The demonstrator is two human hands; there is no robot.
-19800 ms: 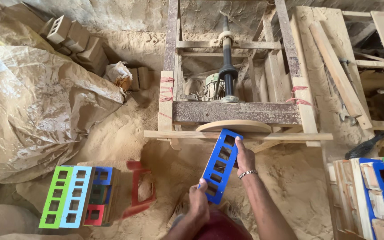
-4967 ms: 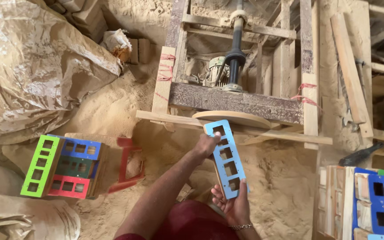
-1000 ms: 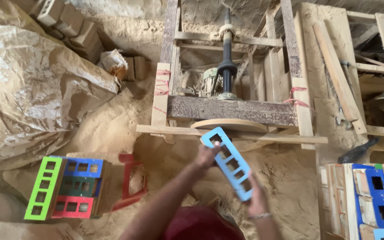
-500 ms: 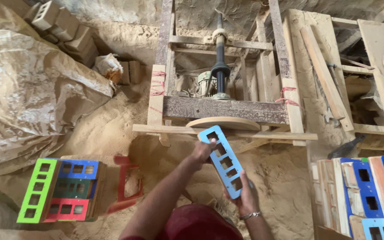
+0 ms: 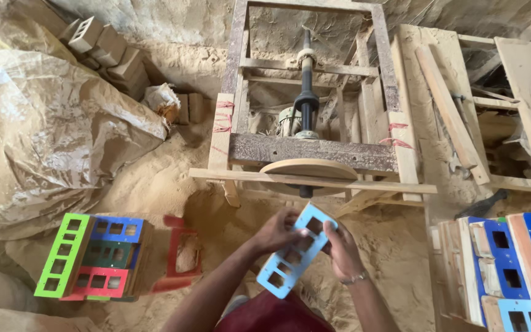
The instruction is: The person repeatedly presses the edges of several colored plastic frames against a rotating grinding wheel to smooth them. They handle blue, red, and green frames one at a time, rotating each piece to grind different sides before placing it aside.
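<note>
Seen from above, a person holds a light blue panel point(image 5: 295, 249) with square cut-outs in both hands, just below a round wooden disc point(image 5: 308, 168) on a rough timber frame point(image 5: 235, 110). The left hand point(image 5: 278, 230) pinches its upper edge, fingers curled through a hole; the right hand point(image 5: 342, 252) clasps the right side. It looks like an inspection or turning step; pressing an edge to the disc would need a firm, level hold. Sawdust covers the floor point(image 5: 149, 178); coloured panels point(image 5: 90, 255) stand stacked at left, more point(image 5: 511, 270) at right.
</note>
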